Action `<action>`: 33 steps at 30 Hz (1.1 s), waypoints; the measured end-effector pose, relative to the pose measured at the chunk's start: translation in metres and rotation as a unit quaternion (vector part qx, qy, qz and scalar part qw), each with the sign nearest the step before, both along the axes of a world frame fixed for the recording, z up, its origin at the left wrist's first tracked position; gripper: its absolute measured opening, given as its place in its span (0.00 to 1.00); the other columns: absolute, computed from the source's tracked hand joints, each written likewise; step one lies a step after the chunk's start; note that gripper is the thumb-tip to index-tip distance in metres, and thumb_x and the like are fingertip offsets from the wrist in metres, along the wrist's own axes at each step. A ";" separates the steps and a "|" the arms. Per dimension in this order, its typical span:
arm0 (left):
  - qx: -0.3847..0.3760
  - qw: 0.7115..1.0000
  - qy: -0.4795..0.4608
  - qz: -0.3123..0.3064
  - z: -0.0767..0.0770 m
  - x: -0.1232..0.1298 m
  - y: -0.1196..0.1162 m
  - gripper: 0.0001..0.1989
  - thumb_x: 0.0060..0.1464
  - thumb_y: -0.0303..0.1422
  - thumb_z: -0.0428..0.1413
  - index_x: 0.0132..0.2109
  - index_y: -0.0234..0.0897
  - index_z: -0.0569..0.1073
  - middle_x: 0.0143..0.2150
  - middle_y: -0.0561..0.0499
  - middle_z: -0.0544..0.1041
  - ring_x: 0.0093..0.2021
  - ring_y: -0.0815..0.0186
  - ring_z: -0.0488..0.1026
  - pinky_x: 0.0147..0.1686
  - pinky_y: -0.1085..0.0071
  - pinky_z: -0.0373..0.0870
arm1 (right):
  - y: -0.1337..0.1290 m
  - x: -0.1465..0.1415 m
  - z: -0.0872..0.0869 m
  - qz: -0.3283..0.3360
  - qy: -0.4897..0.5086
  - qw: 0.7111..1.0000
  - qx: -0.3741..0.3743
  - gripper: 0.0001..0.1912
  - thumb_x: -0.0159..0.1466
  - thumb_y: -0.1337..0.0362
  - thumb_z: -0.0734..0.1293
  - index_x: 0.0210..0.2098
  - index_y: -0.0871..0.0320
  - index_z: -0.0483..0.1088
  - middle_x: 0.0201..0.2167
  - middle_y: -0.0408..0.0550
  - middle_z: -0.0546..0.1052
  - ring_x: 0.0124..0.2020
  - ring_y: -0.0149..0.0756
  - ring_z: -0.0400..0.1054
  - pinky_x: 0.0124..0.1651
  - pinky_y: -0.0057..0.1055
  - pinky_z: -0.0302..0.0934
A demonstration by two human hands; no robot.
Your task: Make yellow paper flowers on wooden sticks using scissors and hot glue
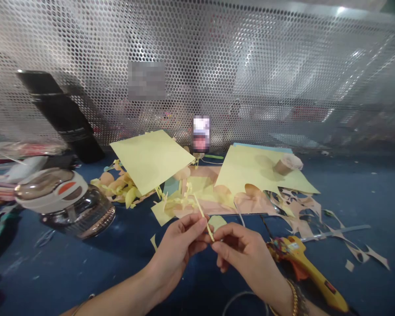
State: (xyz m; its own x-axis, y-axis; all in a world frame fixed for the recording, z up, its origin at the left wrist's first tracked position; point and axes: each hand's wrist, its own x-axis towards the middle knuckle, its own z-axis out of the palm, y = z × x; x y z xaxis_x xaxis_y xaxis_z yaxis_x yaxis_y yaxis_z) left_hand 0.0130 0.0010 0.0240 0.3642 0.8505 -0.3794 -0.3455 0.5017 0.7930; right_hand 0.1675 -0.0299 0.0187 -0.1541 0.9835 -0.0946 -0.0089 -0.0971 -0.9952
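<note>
A thin pale yellow paper strip [199, 205] slants upward between my hands. My left hand [184, 237] pinches it between thumb and fingers partway along its length. At the strip's lower end, my right hand [240, 248] has its thumb and forefinger closed on the tip. Just beyond my fingertips lies a small pale yellow-green paper piece [217, 223]. Yellow cut paper scraps [181, 199] are spread behind my left hand. A yellow hot glue gun [316, 272] rests to the right of my right hand.
Two yellow paper sheets [151, 162] [240, 169] lie farther back, the right one under a small roll [288, 163]. Peach paper offcuts [299, 215] spread at right. Left stand a glass jar [75, 210] and a leaning black bottle [62, 114]. A perforated metal panel [266, 66] closes the back.
</note>
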 end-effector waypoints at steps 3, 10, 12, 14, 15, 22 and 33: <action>-0.001 1.000 -0.014 0.009 0.000 0.002 0.000 0.09 0.50 0.36 0.61 0.34 0.33 0.73 0.28 0.54 0.75 0.27 0.77 0.70 0.29 0.83 0.68 | -0.001 0.001 -0.001 -0.018 -0.012 1.000 0.012 0.06 0.57 0.63 0.69 0.32 0.58 0.71 0.18 0.38 0.72 0.18 0.26 0.67 0.24 0.21 0.65; -0.017 1.000 -0.020 -0.001 -0.009 0.002 -0.005 0.08 0.51 0.34 0.61 0.36 0.33 0.74 0.26 0.54 0.74 0.26 0.77 0.70 0.29 0.83 0.70 | -0.007 0.007 -0.008 -0.017 -0.035 0.999 0.021 0.05 0.59 0.63 0.69 0.34 0.57 0.73 0.18 0.38 0.73 0.19 0.26 0.68 0.25 0.22 0.65; -0.025 1.000 -0.017 -0.001 -0.010 0.001 -0.006 0.08 0.51 0.34 0.61 0.36 0.34 0.74 0.26 0.54 0.75 0.26 0.77 0.71 0.29 0.83 0.70 | -0.007 0.007 -0.010 -0.018 -0.035 0.999 0.023 0.05 0.59 0.63 0.68 0.34 0.57 0.73 0.18 0.38 0.73 0.19 0.26 0.68 0.25 0.21 0.65; -0.033 0.999 -0.012 0.002 -0.010 0.001 -0.006 0.08 0.50 0.34 0.61 0.36 0.34 0.74 0.26 0.54 0.75 0.26 0.76 0.71 0.29 0.83 0.71 | -0.007 0.008 -0.012 -0.020 -0.033 0.999 0.022 0.05 0.59 0.63 0.69 0.33 0.57 0.73 0.18 0.38 0.73 0.19 0.26 0.68 0.25 0.21 0.65; -0.036 0.999 -0.010 0.003 -0.011 0.002 -0.007 0.09 0.50 0.34 0.62 0.37 0.34 0.74 0.26 0.54 0.75 0.26 0.76 0.71 0.29 0.83 0.71 | -0.007 0.008 -0.012 -0.021 -0.031 0.999 0.022 0.04 0.59 0.63 0.69 0.33 0.57 0.73 0.18 0.38 0.73 0.19 0.26 0.68 0.25 0.21 0.65; -0.047 0.999 -0.008 0.000 -0.011 0.002 -0.008 0.09 0.50 0.33 0.62 0.38 0.33 0.74 0.25 0.54 0.75 0.25 0.77 0.71 0.28 0.83 0.72 | -0.007 0.007 -0.010 -0.029 -0.024 0.999 0.023 0.04 0.58 0.63 0.69 0.31 0.57 0.73 0.17 0.38 0.73 0.18 0.26 0.68 0.25 0.22 0.65; -0.042 0.999 -0.020 0.000 -0.011 0.003 -0.008 0.09 0.51 0.32 0.61 0.37 0.32 0.74 0.25 0.53 0.76 0.25 0.76 0.72 0.29 0.83 0.71 | -0.007 0.007 -0.010 -0.038 -0.015 0.999 0.026 0.04 0.57 0.63 0.70 0.30 0.57 0.74 0.17 0.38 0.72 0.17 0.27 0.68 0.24 0.22 0.65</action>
State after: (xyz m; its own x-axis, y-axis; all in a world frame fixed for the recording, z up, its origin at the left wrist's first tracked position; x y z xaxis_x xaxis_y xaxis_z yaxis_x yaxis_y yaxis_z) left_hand 0.0156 -0.0072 0.0133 0.3815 0.8157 -0.4349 -0.3764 0.5668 0.7329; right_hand 0.1748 -0.0366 0.0084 -0.0764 0.9960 -0.0464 0.0159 -0.0453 -0.9988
